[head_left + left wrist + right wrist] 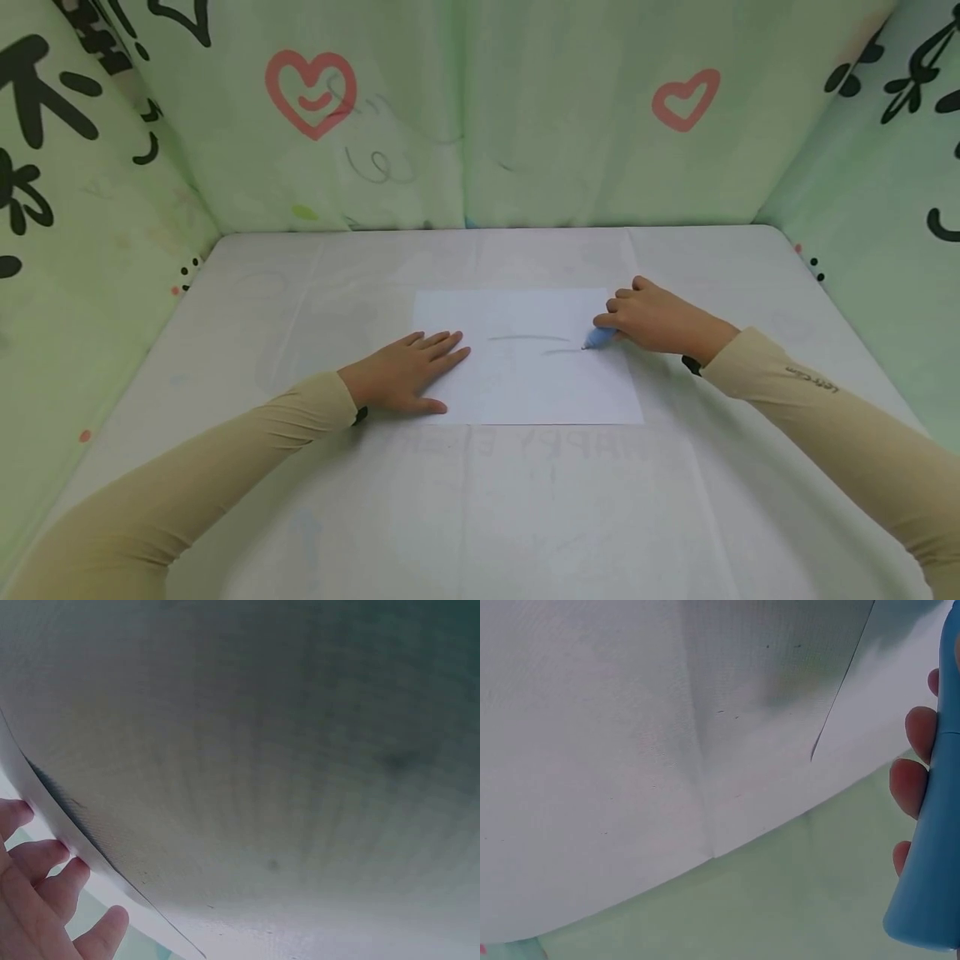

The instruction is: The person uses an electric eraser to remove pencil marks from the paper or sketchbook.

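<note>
A sheet of white paper lies on the white-covered table, with two faint grey strokes near its middle. My left hand rests flat over the paper's left side, fingers spread; the left wrist view shows its fingertips by the paper's edge. At the right side of the sheet, my right hand grips a thick blue pen. Its dark tip meets the paper at the end of the lower stroke. In the right wrist view, fingers curl round the pen's wide barrel.
The table has a creased white cover with faint mirrored lettering showing near the paper's front edge. Light green curtains with red hearts and black drawings stand behind it and along both sides.
</note>
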Demonstrator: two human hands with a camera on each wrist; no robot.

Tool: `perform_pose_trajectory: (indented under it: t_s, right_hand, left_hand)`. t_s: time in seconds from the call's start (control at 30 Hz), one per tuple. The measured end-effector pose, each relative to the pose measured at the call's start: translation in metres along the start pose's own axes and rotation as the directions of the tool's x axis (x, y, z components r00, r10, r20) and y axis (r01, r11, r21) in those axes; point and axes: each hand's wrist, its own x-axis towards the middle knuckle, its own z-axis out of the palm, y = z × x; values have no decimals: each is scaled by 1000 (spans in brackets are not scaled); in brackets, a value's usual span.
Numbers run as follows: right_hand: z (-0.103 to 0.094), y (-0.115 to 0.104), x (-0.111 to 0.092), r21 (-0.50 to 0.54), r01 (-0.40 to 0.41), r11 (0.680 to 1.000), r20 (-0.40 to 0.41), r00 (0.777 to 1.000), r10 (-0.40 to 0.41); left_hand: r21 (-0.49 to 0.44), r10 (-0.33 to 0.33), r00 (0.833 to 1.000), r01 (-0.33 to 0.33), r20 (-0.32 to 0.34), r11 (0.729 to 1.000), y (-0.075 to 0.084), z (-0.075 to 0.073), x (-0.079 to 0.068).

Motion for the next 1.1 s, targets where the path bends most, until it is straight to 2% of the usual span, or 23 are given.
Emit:
perform_pose_trajectory:
  t_s: [1.1]
  right_hand:
    - [2,1,2,-10,25,1000,-54,998,-26]
  left_hand:
    - [-8,-2,1000,2,-3,1000,1,-1,-2]
